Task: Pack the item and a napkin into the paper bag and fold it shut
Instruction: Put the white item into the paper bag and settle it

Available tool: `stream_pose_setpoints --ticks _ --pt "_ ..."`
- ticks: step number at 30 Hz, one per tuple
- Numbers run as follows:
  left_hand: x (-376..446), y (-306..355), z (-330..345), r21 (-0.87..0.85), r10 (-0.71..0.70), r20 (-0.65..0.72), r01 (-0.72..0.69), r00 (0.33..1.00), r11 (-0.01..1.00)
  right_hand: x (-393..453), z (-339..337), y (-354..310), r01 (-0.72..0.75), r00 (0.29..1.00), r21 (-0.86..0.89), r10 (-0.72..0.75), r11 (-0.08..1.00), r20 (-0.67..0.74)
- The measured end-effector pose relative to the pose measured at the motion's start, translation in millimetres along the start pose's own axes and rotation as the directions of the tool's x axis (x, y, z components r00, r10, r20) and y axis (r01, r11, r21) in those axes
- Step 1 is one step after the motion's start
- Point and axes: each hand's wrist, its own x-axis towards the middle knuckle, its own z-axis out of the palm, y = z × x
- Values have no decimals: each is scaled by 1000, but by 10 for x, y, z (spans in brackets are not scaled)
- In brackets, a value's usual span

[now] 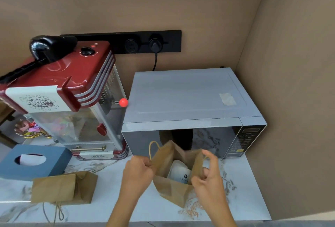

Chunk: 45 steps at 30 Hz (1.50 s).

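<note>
A brown paper bag (pixel 172 190) stands open on the marble counter in front of the microwave. Inside it lies a white item with a dark round mark (pixel 179 172); I cannot make out a separate napkin. My left hand (pixel 137 174) pinches the bag's left rim below its twine handle. At the right rim, my right hand (pixel 208 177) grips the paper with curled fingers. Both hands hold the mouth of the bag apart.
A grey microwave (pixel 192 103) stands behind the bag. A red popcorn machine (pixel 72 88) is at the left, with a blue tissue box (pixel 34 161) before it. A second paper bag (pixel 63 187) lies flat at the counter's front left. Walls close the right side.
</note>
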Motion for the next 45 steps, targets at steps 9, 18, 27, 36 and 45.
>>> stream_pose_setpoints --ticks 9,18,27,36,45 --pt "55 290 -33 224 99 -7 -95 995 970 -200 -112 -244 270 963 -815 -163 512 217" --pt "-276 260 89 162 381 17 -378 925 911 -127 -406 -309 359 905 -788 21 501 425" --pt "-422 334 111 443 133 195 -208 972 872 -120 -243 -366 169 978 -673 -38 720 205" --pt "-504 40 7 330 79 232 -155 969 931 -217 -336 -370 245 968 -865 -64 437 241" --pt "-568 39 23 230 167 301 -242 939 943 -138 -468 -655 846 533 -533 23 1 846"
